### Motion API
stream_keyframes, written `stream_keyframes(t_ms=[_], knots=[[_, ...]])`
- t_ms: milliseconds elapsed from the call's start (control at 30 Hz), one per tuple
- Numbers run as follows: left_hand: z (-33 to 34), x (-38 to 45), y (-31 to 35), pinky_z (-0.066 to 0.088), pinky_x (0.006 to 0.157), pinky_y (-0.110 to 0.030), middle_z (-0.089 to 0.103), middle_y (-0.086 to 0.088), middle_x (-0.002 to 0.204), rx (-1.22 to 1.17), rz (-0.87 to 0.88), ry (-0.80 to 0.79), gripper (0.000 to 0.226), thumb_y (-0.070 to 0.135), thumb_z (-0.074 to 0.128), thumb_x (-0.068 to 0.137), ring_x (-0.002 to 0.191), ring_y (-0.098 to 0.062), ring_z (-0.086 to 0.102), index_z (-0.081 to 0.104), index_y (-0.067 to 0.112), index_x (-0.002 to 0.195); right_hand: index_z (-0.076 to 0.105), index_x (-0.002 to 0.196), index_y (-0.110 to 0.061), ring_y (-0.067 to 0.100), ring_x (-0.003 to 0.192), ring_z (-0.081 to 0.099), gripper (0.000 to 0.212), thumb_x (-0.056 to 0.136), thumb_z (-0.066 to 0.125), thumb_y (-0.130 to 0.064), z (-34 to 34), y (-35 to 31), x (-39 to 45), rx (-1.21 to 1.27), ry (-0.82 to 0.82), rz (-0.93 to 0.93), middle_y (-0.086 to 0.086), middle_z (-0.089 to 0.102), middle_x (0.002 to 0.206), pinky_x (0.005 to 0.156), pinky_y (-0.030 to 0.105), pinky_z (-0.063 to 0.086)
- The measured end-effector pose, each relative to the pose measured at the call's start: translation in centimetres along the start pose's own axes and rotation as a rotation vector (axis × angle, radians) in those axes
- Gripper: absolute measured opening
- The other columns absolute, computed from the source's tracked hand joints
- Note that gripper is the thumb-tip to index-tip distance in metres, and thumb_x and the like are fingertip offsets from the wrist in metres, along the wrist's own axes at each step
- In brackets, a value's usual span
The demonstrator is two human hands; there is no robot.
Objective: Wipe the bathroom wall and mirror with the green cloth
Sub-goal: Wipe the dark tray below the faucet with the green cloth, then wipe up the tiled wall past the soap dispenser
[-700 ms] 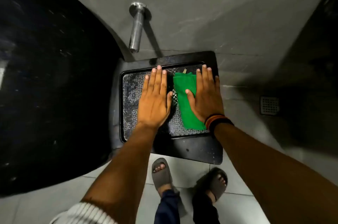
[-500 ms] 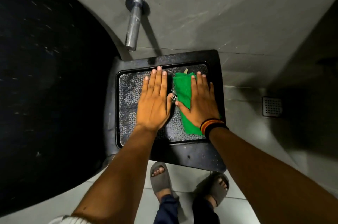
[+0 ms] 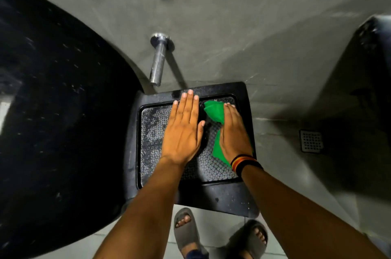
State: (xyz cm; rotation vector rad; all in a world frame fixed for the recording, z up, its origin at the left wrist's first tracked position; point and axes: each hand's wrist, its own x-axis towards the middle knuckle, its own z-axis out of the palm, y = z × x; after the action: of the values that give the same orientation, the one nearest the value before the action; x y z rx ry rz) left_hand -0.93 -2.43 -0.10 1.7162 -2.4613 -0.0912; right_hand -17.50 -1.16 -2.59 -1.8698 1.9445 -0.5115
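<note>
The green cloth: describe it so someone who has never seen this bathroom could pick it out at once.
Find the black stool with the woven seat, standing against the grey wall below the metal pipe. Two hands lie flat on its seat; the green cloth is under the right hand, the one with the striped wristband. It is the only bright green thing in a scene of black and grey.

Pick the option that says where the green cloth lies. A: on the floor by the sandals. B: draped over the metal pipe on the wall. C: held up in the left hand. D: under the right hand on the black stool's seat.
D: the green cloth lies pinned under the right hand on the black stool, while the left hand lies flat beside it.
</note>
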Motion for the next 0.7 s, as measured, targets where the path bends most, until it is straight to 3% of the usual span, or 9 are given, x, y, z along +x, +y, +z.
stream_keyframes(t_ms=[233, 533, 700], knots=[[-12.7, 4.8, 2.9, 0.011, 0.131, -0.048, 0.010, -0.017, 0.173, -0.001, 0.104, 0.201, 0.067, 0.033, 0.034, 0.106, 0.161, -0.030, 0.008, 0.019, 0.001, 0.163, 0.024, 0.155, -0.003, 0.024, 0.155, 0.020, 0.072, 0.088, 0.044, 0.011, -14.1, -5.3, 3.2, 0.098, 0.261, 0.007, 0.011, 0.024, 0.165, 0.127, 0.041, 0.019], [-42.8, 16.1, 8.2, 0.010, 0.129, -0.046, 0.010, -0.015, 0.173, 0.096, 0.220, 0.614, 0.067, 0.033, 0.031, 0.105, 0.161, -0.029, 0.012, 0.018, 0.002, 0.163, 0.031, 0.153, -0.001, 0.027, 0.151, 0.029, 0.073, 0.083, 0.053, 0.006, -43.5, -20.4, 9.3, 0.063, 0.722, -0.323, 0.015, 0.033, 0.161, 0.123, 0.044, 0.028], [-61.9, 18.6, 10.1, 0.009, 0.130, -0.046, 0.012, -0.017, 0.172, 0.144, 0.245, 0.857, 0.069, 0.031, 0.037, 0.104, 0.160, -0.032, 0.012, 0.018, 0.001, 0.163, 0.031, 0.152, 0.000, 0.029, 0.152, 0.028, 0.070, 0.086, 0.053, 0.004, -59.8, -30.1, 9.1, 0.009, 0.982, -0.463, 0.015, 0.032, 0.161, 0.125, 0.041, 0.024]])
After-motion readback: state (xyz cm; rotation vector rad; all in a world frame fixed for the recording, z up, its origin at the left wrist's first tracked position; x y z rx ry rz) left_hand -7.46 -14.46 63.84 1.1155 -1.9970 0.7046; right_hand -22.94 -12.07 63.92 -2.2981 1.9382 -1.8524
